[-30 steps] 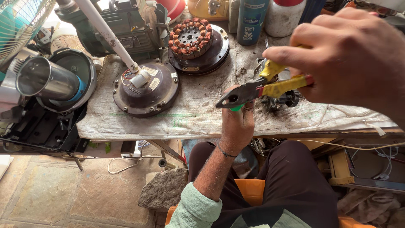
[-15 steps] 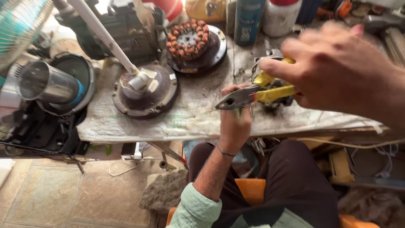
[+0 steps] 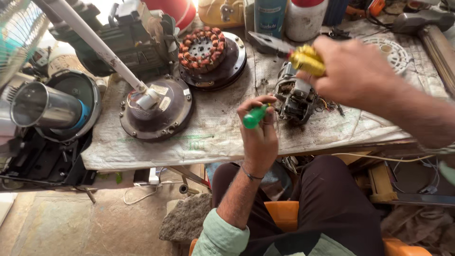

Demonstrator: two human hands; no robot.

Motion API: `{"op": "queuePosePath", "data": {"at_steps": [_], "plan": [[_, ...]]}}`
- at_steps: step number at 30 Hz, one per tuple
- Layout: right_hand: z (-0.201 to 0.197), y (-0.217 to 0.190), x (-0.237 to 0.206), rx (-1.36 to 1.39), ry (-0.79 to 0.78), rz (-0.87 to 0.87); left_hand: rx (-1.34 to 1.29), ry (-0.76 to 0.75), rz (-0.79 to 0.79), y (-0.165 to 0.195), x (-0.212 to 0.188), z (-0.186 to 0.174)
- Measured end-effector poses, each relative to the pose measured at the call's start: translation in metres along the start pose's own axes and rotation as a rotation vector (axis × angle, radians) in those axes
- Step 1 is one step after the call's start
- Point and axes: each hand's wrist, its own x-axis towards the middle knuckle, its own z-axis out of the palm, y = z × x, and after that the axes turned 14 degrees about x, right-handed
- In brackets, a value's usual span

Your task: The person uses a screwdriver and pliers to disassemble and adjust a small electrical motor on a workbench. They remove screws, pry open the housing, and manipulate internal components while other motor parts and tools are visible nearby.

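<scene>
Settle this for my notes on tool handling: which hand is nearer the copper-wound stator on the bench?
Left. The left hand, holding a green-handled screwdriver, sits just below and right of the stator. The right hand, holding yellow-handled pliers, is farther right.

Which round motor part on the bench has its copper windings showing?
The round stator at the back, ringed with exposed copper coils. The round motor housing nearer the front edge is closed and dark, with a white rod entering its hub.

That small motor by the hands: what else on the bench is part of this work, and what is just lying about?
In use: small motor, yellow-handled pliers in right hand, green-handled tool in left hand.

Lying about: copper stator, fan housing, hammer, bottles.
</scene>
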Motion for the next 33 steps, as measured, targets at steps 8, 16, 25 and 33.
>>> {"op": "queuePosePath", "data": {"at_steps": [8,16,25,33], "plan": [[0.045,0.028,0.024,-0.035,0.144,-0.175,0.015,-0.187,0.041,0.014,-0.013,0.008],[0.042,0.065,0.06,-0.042,0.08,-0.179,-0.206,0.005,-0.082,0.015,-0.012,0.002],[0.047,0.079,0.07,0.003,0.114,-0.217,-0.222,0.004,-0.092,0.017,-0.011,0.005],[0.049,0.079,0.067,0.01,0.125,-0.236,-0.177,-0.029,-0.083,0.018,-0.012,0.004]]}}
